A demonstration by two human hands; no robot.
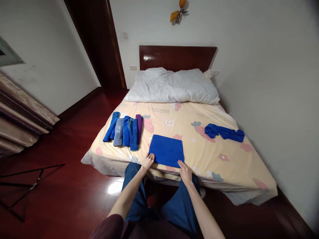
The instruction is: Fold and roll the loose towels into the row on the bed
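Observation:
A blue cloth (166, 151), folded into a flat rectangle, lies near the front edge of the bed. At its near left corner, my left hand (148, 161) rests with slightly bent fingers touching the edge. My right hand (185, 171) lies on the near right corner, fingers stretched out over the fabric. To the left is a row of rolled or narrowly folded textiles: several blue bundles (126, 131), a grey one (118, 132) with white lettering, and a purple one (139, 127). A crumpled, twisted blue cloth (225, 132) lies off to the right.
The bed (159, 116) has a pale yellow sheet printed with carrots and flowers. A grey-white quilt (171, 87) is bunched against the dark wooden headboard (176, 57). Black stand legs (35, 186) reach over the red floor (82, 189) at left, near a curtain (20, 116).

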